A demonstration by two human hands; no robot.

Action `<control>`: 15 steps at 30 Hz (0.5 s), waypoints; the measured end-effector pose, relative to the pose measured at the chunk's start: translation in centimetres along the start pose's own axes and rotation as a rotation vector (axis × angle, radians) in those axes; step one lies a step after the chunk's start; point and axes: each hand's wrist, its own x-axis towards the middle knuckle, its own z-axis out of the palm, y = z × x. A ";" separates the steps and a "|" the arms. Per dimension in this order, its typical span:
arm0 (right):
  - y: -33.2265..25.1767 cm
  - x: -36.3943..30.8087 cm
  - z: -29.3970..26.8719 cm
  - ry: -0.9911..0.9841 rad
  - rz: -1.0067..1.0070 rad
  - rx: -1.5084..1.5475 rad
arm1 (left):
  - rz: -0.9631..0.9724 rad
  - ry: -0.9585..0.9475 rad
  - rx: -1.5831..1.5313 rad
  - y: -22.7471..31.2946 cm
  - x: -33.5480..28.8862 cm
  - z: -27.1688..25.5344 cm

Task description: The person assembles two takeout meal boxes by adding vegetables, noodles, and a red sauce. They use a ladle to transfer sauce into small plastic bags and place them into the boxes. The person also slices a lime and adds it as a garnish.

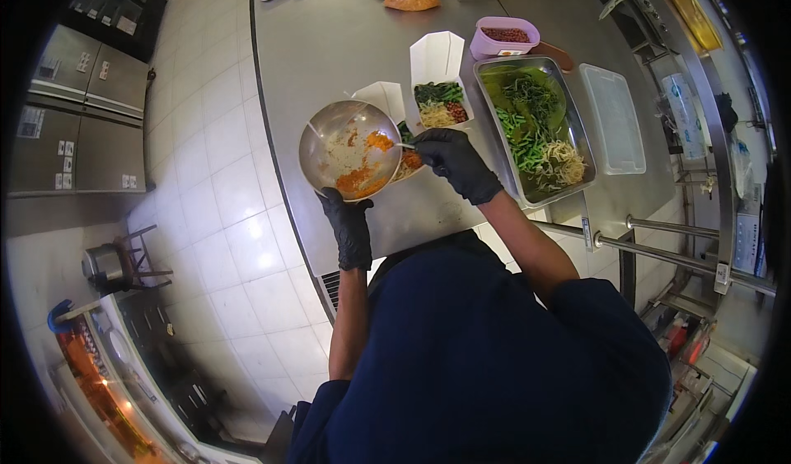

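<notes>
My left hand, in a black glove, is closed on the near rim of a round metal bowl, tilted above the table. Orange crumbly paste clings to its inside. In my gloved right hand is a metal spoon; its tip reaches into the bowl beside some of the paste. Partly hidden under the bowl stands an open white paper box, with orange food showing at its near side. Just beyond, a second open white box contains dark greens, pale sprouts and reddish-brown bits.
Right of the boxes, a metal tray holds greens, cut green beans and sprouts. Behind it sits a pink-lilac tub of reddish-brown bits. A translucent lid lies farther right. At the back is a plastic bag of orange food.
</notes>
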 end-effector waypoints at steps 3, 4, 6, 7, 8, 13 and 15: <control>-0.6 -0.4 -4.1 0.067 -0.166 -0.070 | -0.051 0.061 -0.010 -0.1 -1.0 1.4; -0.7 0.0 -5.4 0.072 -0.274 -0.146 | -0.054 0.075 -0.010 0.0 -1.1 1.4; -1.3 0.9 -9.0 0.106 -0.143 0.015 | -0.045 0.105 -0.001 0.0 -1.0 1.6; -1.1 1.5 -10.6 0.213 -0.132 -0.059 | -0.035 0.120 0.008 -0.1 -0.9 1.6; -0.7 2.3 -12.0 0.272 -0.166 -0.127 | -0.027 0.134 0.016 -0.3 -0.9 1.7; 1.9 6.5 -16.3 0.452 -0.933 -1.309 | -0.025 0.210 0.116 -1.0 -0.8 1.9; 2.3 6.2 -16.9 0.409 -0.802 -1.460 | -0.019 0.236 0.166 -1.2 -1.2 1.9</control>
